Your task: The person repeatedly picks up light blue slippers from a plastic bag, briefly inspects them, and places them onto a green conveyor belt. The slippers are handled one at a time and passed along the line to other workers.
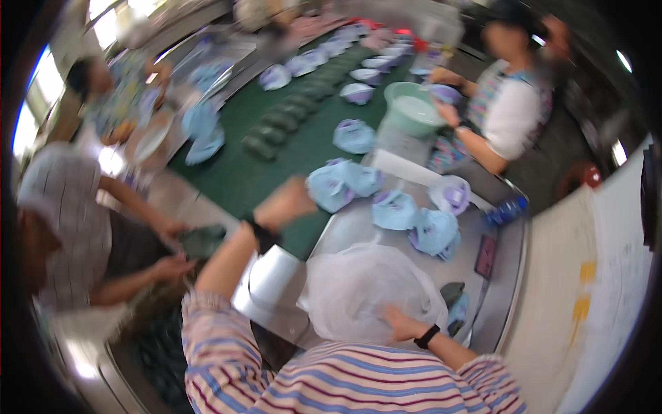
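The left hand (288, 202) is raised out ahead of the body, its striped sleeve pushed back and a dark band at the wrist. The forearm climbs from the lower edge toward one o'clock. The hand looks loosely closed, but motion blur hides whether the fingers grasp anything, so I cannot tell. It hangs just at nine o'clock of a pale blue cloth piece (339, 183) lying at the edge of the metal surface (348, 228), near it but seemingly not touching.

The right hand (402, 323) lies low and close to the body, wrist bent, also wearing a dark band. Its fingers are spread flat and released, resting on the lower right side of a large white translucent bag (365, 283) that sits bunched on the surface.

More pale blue pieces (414, 217) lie at twelve to one o'clock of the bag. Beyond them runs a green belt (276, 148) carrying further pieces. A person at eleven o'clock holds a dark item; another at one o'clock handles a green basin (412, 109).
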A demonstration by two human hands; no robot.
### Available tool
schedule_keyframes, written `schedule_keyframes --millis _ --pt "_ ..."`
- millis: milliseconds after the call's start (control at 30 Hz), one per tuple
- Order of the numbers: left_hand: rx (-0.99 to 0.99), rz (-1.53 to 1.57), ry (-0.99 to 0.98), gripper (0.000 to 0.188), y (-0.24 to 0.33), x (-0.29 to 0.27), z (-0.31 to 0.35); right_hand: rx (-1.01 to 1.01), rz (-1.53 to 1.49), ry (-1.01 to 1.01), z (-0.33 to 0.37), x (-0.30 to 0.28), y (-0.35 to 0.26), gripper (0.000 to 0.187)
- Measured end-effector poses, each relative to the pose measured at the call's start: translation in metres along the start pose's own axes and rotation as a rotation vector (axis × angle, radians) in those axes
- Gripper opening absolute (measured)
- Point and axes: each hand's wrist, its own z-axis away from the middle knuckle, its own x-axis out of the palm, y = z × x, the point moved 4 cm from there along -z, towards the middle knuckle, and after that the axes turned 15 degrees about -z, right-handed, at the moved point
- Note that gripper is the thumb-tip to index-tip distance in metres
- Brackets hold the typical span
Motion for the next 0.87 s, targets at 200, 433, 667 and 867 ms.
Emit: schedule_keyframes --millis 200,433,667,867 --pt "-0.148 0.259 -0.737 0.083 0.174 0.146 0.091 0.13 -0.088 -0.449 -0.008 0.013 -0.002 0.045" --pt "-0.124 0.607 -0.216 0.031 0.197 0.055 0.064 -0.077 -0.079 0.4 0.037 -0.084 -0.064 0.112" --pt "0.01 0.742 -0.489 0.04 0.298 -0.049 0.041 -0.064 -0.397 -0.319 0.033 -0.054 -0.089 0.066" --pt "-0.034 0.73 0.149 0.059 0.273 -0.115 0.01 -0.367 -2.286 -0.151 0.106 -0.082 -0.166 0.07"
